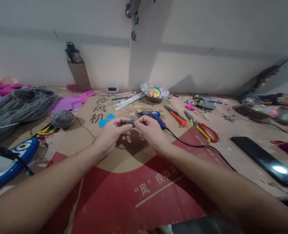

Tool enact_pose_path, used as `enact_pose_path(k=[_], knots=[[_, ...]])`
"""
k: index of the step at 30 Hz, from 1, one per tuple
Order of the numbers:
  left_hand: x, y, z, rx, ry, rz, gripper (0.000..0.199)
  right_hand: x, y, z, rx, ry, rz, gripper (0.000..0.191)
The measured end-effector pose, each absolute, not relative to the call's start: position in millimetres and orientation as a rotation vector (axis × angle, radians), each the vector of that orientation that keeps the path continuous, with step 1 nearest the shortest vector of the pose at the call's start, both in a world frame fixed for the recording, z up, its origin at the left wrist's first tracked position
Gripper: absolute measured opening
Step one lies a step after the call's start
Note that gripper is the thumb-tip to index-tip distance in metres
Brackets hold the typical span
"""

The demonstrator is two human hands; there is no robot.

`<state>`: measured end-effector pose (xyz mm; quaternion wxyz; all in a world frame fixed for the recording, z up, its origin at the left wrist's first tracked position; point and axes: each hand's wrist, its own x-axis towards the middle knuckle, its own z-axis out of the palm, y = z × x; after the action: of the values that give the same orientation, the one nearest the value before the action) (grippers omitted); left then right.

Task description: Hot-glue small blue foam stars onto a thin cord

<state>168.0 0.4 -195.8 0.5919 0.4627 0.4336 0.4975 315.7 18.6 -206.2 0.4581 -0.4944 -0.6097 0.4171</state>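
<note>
Both hands meet over the middle of a flattened cardboard sheet (105, 195). Between their fingertips is a small dark blue-grey piece (130, 122), perhaps of yarn; its exact kind is too small to make out. My left hand (113, 133) pinches it from the left, with thumb and forefinger together. From the right, my right hand (149, 131) pinches it too. Just behind the right hand lies a blue hot glue gun (156, 117), its cord running off to the right. Blue felt cut-outs (105, 121) lie beside the left hand. A strand leads toward a grey yarn ball (62, 119).
Right of the hands lie an orange utility knife (178, 117), scissors (204, 128) and a black phone (263, 157). Glue sticks (129, 101) and a metal bowl (154, 97) are behind. A grey yarn skein (24, 105) and a blue-rimmed object (14, 162) occupy the left. A bottle (78, 70) stands against the wall.
</note>
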Motion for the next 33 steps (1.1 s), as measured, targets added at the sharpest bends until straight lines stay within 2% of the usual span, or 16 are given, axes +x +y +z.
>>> enact_pose_path(k=[12,15,19,24,28,33], knots=[[174.0,-2.3,-194.0,0.881,1.077,1.228,0.011,307.0,7.3,-199.9,-1.166,-1.672,0.902,0.018],[172.5,0.2,-196.0,0.920,1.054,1.235,0.014,307.4,6.6,-202.0,-1.151,-1.766,0.838,0.009],[168.3,3.9,-195.3,0.917,1.050,1.229,0.017,309.3,6.3,-205.4,-1.051,-1.838,0.701,0.023],[164.5,4.2,-192.1,1.014,1.154,1.177,0.010,315.4,6.5,-199.7,-0.981,-1.921,0.563,0.004],[163.3,3.8,-193.6,1.147,1.169,1.079,0.005,318.7,7.2,-194.8,-0.973,-1.946,0.450,0.004],[162.2,3.0,-196.4,1.201,1.182,1.100,0.009,318.5,7.4,-193.8,-0.977,-1.992,0.381,0.008]])
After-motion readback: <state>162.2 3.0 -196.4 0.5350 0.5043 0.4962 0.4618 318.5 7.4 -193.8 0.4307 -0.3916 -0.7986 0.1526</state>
